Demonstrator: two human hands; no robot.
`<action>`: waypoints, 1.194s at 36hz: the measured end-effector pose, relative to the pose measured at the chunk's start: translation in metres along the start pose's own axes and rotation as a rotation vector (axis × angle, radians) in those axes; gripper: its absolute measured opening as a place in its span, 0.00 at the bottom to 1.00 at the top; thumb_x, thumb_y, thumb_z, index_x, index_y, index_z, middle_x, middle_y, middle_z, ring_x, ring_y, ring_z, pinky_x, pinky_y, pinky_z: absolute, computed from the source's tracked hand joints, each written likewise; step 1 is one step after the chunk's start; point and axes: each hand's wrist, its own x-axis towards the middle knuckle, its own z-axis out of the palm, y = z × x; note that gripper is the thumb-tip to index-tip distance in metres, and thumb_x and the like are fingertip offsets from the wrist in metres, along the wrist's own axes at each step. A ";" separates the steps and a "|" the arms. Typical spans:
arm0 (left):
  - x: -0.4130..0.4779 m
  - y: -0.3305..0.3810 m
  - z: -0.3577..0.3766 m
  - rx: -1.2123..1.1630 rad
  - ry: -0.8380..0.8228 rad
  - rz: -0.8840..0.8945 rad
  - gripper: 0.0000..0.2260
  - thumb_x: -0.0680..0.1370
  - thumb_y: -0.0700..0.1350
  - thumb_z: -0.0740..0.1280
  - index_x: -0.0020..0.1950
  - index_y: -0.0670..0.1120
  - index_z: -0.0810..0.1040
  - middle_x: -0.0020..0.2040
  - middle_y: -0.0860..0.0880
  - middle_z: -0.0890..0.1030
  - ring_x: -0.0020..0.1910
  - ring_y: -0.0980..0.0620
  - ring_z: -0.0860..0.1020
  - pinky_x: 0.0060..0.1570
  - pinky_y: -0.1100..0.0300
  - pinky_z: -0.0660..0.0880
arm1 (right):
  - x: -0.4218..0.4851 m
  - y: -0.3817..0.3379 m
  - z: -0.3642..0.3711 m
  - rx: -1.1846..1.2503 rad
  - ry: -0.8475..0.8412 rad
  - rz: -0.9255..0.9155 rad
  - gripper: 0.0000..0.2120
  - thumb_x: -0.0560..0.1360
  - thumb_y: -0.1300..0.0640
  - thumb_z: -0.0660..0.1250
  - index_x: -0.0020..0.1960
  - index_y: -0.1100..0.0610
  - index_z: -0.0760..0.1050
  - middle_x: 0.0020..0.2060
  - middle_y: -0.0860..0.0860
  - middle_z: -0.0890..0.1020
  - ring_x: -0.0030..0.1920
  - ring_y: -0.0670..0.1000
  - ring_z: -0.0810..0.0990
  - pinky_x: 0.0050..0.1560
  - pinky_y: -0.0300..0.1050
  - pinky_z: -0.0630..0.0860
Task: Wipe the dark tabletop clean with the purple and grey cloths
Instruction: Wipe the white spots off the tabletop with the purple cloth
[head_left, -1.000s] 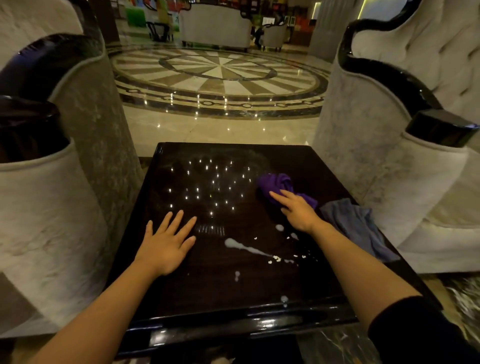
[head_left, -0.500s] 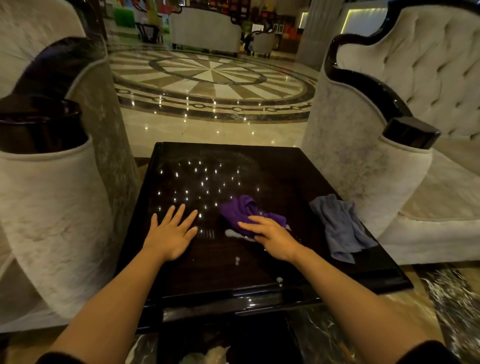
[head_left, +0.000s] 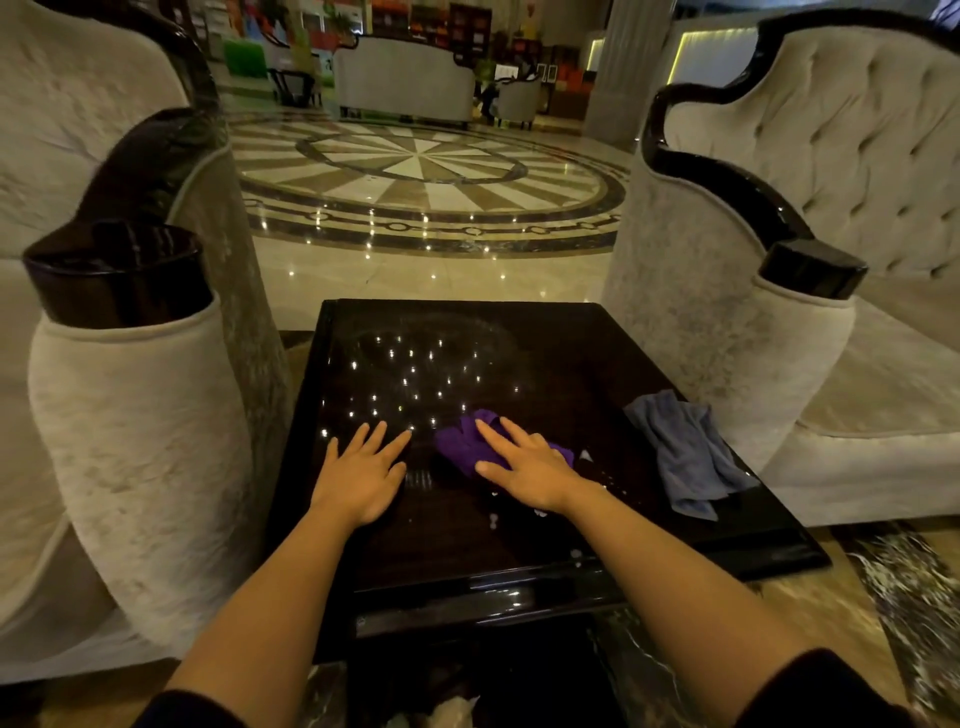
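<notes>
Glossy dark square surface (head_left: 519, 540) between two cream velvet armchairs, left armchair (head_left: 135, 426) and right armchair (head_left: 810, 322), both cut off by the frame edges. Left hand (head_left: 361, 475) flat on the bare surface, fingers spread, holding nothing. Right hand (head_left: 527, 465) just beside it, palm down and fingers splayed over a crumpled purple cloth (head_left: 467, 441), pressing it to the surface; most of the cloth hidden under the palm, only its far and right edges showing. Crumpled grey cloth (head_left: 688, 457) lying loose near the right edge of the surface, well apart from both hands. A few small white droplets (head_left: 540, 512) by the right wrist, partly masked by the forearm. Ceiling lights mirrored as bright dots on the far half. Near edge dim, details below it hard to make out.
</notes>
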 end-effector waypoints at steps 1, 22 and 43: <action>0.000 -0.001 0.000 -0.005 -0.006 0.005 0.22 0.81 0.53 0.48 0.75 0.56 0.48 0.78 0.48 0.47 0.77 0.48 0.43 0.74 0.44 0.42 | 0.002 -0.001 0.003 -0.029 0.027 0.013 0.27 0.77 0.39 0.49 0.72 0.40 0.44 0.76 0.50 0.48 0.73 0.60 0.53 0.69 0.60 0.55; -0.034 -0.013 -0.002 0.054 -0.081 0.032 0.24 0.82 0.52 0.50 0.76 0.54 0.45 0.78 0.46 0.44 0.76 0.47 0.42 0.74 0.47 0.43 | -0.040 -0.052 0.043 -0.123 0.075 -0.354 0.24 0.76 0.43 0.58 0.70 0.46 0.60 0.72 0.50 0.63 0.63 0.57 0.65 0.61 0.53 0.63; -0.053 -0.003 0.011 0.052 -0.037 -0.051 0.25 0.81 0.57 0.45 0.75 0.53 0.42 0.78 0.49 0.42 0.76 0.49 0.41 0.74 0.47 0.41 | -0.099 -0.016 -0.003 0.328 0.406 -0.393 0.13 0.72 0.64 0.66 0.56 0.63 0.77 0.56 0.61 0.80 0.55 0.46 0.72 0.55 0.35 0.63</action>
